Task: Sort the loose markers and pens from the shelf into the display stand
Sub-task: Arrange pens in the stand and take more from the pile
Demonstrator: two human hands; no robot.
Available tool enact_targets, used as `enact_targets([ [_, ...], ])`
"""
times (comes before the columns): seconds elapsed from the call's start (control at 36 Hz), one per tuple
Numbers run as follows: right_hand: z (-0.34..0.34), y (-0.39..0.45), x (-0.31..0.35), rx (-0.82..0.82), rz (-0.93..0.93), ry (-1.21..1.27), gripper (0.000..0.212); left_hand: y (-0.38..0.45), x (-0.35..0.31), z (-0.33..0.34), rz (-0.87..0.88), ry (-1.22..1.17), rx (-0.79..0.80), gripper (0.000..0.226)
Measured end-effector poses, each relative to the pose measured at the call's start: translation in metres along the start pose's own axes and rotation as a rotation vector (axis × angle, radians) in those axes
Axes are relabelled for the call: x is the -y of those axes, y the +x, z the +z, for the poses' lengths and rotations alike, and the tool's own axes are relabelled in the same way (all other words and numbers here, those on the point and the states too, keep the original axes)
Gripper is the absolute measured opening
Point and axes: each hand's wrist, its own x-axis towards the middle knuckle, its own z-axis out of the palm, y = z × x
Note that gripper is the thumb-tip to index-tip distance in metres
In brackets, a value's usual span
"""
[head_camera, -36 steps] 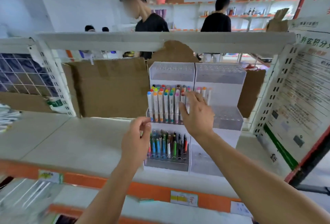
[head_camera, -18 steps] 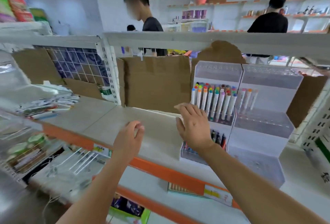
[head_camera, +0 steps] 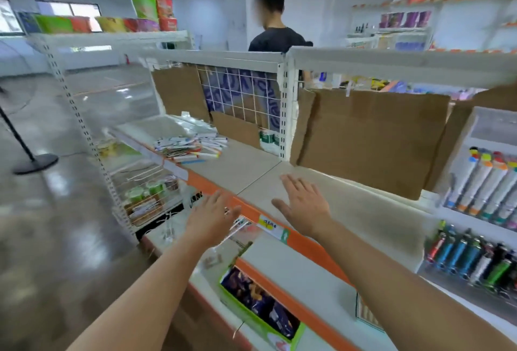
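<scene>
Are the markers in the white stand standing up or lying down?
Standing up: the white-barrelled markers sit upright, caps on top, in the white plastic display stand.

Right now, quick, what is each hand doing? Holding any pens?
Left hand: open, fingers straight, holding nothing.
Right hand: open, fingers spread over the shelf, holding nothing.

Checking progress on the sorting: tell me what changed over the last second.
The view swung left: the display stand slid to the right edge and the loose marker pile came into sight. Both the left hand and right hand left the stand and now reach over the shelf, open and empty. Stand contents look unchanged.
</scene>
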Motion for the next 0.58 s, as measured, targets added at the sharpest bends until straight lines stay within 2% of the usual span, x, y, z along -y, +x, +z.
enact_targets([
  [0.33, 0.042, 0.092, 0.087, 0.112, -0.119, -0.007, 0.066, 0.016, 0.092, -0.022, -0.124, 0.062, 0.08, 0.071],
  [0.58, 0.066, 0.18, 0.132, 0.136, -0.189, -0.005, 0.064, 0.066, 0.156, -0.028, -0.215, 0.048, 0.117, 0.07],
])
